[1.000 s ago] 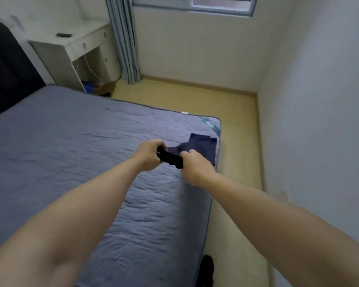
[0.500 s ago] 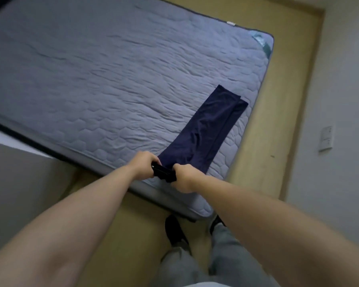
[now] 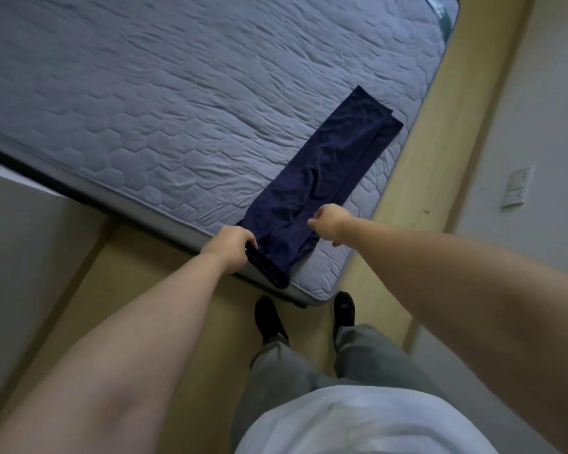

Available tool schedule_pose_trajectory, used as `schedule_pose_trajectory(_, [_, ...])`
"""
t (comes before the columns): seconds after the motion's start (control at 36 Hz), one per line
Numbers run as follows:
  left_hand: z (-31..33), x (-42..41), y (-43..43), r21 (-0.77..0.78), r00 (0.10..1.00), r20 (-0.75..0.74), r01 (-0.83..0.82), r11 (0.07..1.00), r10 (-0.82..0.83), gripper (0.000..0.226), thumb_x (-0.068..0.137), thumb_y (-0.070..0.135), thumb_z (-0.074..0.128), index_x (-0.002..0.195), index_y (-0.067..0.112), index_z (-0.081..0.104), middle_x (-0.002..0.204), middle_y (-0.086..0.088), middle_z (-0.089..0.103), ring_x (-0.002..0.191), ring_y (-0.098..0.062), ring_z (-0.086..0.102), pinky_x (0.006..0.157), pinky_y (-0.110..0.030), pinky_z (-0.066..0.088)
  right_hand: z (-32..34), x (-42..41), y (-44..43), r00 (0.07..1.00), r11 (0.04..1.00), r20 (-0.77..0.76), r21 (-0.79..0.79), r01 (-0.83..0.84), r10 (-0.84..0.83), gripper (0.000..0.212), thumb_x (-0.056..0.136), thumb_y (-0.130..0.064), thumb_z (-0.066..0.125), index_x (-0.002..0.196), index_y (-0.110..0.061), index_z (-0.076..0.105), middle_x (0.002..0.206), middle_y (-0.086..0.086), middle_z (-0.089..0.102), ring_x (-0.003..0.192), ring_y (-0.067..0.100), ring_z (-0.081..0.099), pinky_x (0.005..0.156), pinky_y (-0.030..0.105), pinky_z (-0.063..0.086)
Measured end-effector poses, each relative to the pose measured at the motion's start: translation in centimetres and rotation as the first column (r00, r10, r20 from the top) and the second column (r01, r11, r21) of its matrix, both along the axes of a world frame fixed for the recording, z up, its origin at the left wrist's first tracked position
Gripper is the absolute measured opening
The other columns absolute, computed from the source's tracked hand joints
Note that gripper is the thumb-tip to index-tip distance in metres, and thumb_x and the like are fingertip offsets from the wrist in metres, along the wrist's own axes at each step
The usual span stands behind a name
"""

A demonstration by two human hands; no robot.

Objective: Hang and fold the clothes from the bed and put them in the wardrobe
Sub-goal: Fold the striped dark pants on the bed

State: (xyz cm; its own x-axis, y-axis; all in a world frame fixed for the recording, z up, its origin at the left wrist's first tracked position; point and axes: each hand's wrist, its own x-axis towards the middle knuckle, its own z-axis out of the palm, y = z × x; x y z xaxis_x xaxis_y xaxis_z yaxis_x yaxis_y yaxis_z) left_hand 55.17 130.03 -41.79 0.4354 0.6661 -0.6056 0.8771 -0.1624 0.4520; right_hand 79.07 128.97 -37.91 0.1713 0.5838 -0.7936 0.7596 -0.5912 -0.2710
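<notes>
In the head view, a dark garment is laid out, folded lengthwise, near the corner of the bed. Its near end is grasped by the left hand. The right hand is curled above it; whether cloth is pinched cannot be told. Further folding and stowing in the wardrobe are judged to remain.

One wide-angle head-worn camera looks steeply down at the near corner of the bed.
</notes>
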Motion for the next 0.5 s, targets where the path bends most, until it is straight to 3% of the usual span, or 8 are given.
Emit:
schedule_pose_trajectory(0.14, [-0.3, 3.0, 2.3, -0.005, 0.999, 0.003, 0.052, 0.999, -0.052, 0.037, 0.083, 0.0, 0.058, 0.097, 0.03, 0.075, 0.102, 0.0, 0.07, 0.097, -0.022, 0.065, 0.084, -0.035, 0.055, -1.3, 5.0, 1.5, 0.942, 0.942, -0.039, 0.009, 0.334, -0.334, 0.031, 0.102, -0.026, 0.049, 0.118, -0.002, 0.06, 0.112, 0.018, 0.065, 0.104, 0.034, 0.065, 0.083, 0.043, 0.059])
schedule_pose_trajectory(0.25, [-1.3, 6.2, 4.5, -0.03, 0.995, -0.03, 0.089, 0.996, -0.09, 0.031, 0.082, 0.004, 0.064, 0.098, 0.029, 0.073, 0.102, 0.0, 0.069, 0.099, -0.02, 0.063, 0.084, -0.032, 0.053, -3.4, 9.3, 3.7, 0.871, 0.873, -0.076, 0.016, 0.487, -0.485, 0.027, 0.101, -0.021, 0.049, 0.119, -0.004, 0.061, 0.093, 0.01, 0.062, 0.095, 0.029, 0.065, 0.065, 0.033, 0.055])
schedule_pose_trajectory(0.31, [-2.1, 8.1, 5.8, -0.059, 0.992, -0.058, 0.113, 0.992, -0.116, 0.033, 0.081, 0.004, 0.062, 0.1, 0.029, 0.073, 0.103, 0.0, 0.069, 0.099, -0.02, 0.063, 0.084, -0.031, 0.053, -4.9, 11.7, 5.1, 0.835, 0.839, -0.11, 0.009, 0.544, -0.54, 0.026, 0.102, -0.02, 0.049, 0.119, -0.005, 0.061, 0.087, 0.008, 0.06, 0.088, 0.027, 0.062, 0.067, 0.035, 0.054])
schedule_pose_trajectory(0.39, [-3.8, 11.6, 7.9, -0.125, 0.984, -0.111, 0.128, 0.984, -0.142, 0.039, 0.081, 0.002, 0.057, 0.102, 0.031, 0.071, 0.103, 0.002, 0.066, 0.097, -0.02, 0.061, 0.079, -0.032, 0.053, -7.8, 15.8, 8.0, 0.767, 0.775, -0.146, 0.01, 0.632, -0.624, 0.018, 0.101, -0.019, 0.05, 0.109, -0.006, 0.06, 0.088, 0.009, 0.06, 0.094, 0.03, 0.065, 0.078, 0.041, 0.058])
schedule_pose_trajectory(0.44, [-5.4, 14.5, 9.3, -0.162, 0.976, -0.152, 0.128, 0.978, -0.153, 0.04, 0.08, 0.003, 0.053, 0.101, 0.034, 0.067, 0.1, 0.004, 0.062, 0.093, -0.02, 0.06, 0.076, -0.032, 0.05, -10.4, 19.0, 10.3, 0.694, 0.704, -0.167, -0.003, 0.71, -0.7, 0.011, 0.099, -0.015, 0.051, 0.097, -0.007, 0.059, 0.09, 0.011, 0.062, 0.1, 0.032, 0.067, 0.078, 0.04, 0.058])
schedule_pose_trajectory(0.5, [-6.7, 17.3, 10.4, -0.155, 0.956, -0.219, 0.164, 0.974, -0.196, 0.035, 0.078, 0.009, 0.051, 0.097, 0.037, 0.062, 0.096, 0.008, 0.061, 0.09, -0.019, 0.056, 0.084, -0.033, 0.041, -13.0, 21.8, 12.6, 0.64, 0.654, -0.185, -0.017, 0.756, -0.746, 0.012, 0.097, -0.009, 0.05, 0.087, -0.01, 0.057, 0.089, 0.011, 0.062, 0.094, 0.03, 0.067, 0.071, 0.037, 0.06])
